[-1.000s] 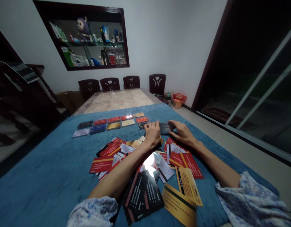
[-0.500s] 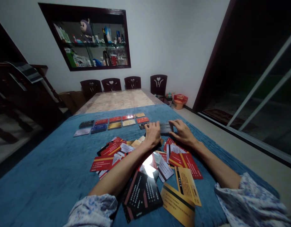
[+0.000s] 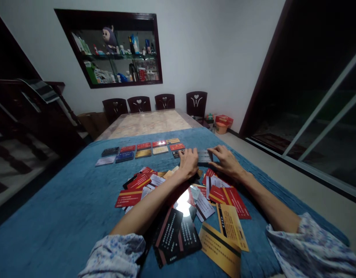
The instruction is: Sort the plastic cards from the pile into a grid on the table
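Observation:
A grey card (image 3: 205, 156) is between my two hands, just beyond the loose pile. My right hand (image 3: 225, 162) grips its right edge between thumb and fingers. Closed at the card's left end is my left hand (image 3: 189, 164), its fingertips partly hidden and close to a black card (image 3: 177, 153). Under my forearms lies a loose heap of cards: red cards (image 3: 130, 197), a white card (image 3: 204, 207), black cards (image 3: 178, 235) and gold cards (image 3: 221, 249), many overlapping. A bright glare hides part of the heap.
Two rows of sorted cards, among them a blue stack (image 3: 125, 156), a gold stack (image 3: 143, 153) and a white card (image 3: 105, 160), lie farther back on the blue cloth (image 3: 64, 200). Chairs (image 3: 196, 103) stand past the bare stone tabletop (image 3: 149, 121).
The view has shifted slightly, so everything sits a little farther right. Both hands remain at the grey card, with hardly any movement relative to the table.

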### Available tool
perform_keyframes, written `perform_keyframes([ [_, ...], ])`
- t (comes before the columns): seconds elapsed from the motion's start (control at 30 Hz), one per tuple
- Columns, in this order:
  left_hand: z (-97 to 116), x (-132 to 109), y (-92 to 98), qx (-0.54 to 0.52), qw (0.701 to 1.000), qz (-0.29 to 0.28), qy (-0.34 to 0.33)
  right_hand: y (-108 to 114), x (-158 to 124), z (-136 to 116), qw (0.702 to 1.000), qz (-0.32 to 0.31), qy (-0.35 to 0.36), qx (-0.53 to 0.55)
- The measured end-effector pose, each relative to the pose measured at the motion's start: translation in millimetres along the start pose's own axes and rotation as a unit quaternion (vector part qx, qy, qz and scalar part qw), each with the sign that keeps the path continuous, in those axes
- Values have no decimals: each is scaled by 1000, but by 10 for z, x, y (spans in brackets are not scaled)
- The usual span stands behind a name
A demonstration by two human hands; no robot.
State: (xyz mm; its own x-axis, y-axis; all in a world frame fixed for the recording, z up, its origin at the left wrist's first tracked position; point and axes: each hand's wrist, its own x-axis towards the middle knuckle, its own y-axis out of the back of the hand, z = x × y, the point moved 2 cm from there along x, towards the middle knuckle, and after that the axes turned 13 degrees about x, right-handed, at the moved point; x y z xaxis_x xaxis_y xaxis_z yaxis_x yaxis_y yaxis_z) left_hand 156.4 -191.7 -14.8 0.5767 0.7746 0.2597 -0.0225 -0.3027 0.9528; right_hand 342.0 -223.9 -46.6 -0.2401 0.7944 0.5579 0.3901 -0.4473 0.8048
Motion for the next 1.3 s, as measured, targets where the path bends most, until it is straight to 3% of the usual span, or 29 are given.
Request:
perform_keyframes([
  [0.67,-479,-343,93,43,999,-17,-26,-90,285,-420,994,-76,84,-4],
  [1.3,-1246,-764,102,60,997,-17,45,-468,850,-1113,987,-111,116,-7],
])
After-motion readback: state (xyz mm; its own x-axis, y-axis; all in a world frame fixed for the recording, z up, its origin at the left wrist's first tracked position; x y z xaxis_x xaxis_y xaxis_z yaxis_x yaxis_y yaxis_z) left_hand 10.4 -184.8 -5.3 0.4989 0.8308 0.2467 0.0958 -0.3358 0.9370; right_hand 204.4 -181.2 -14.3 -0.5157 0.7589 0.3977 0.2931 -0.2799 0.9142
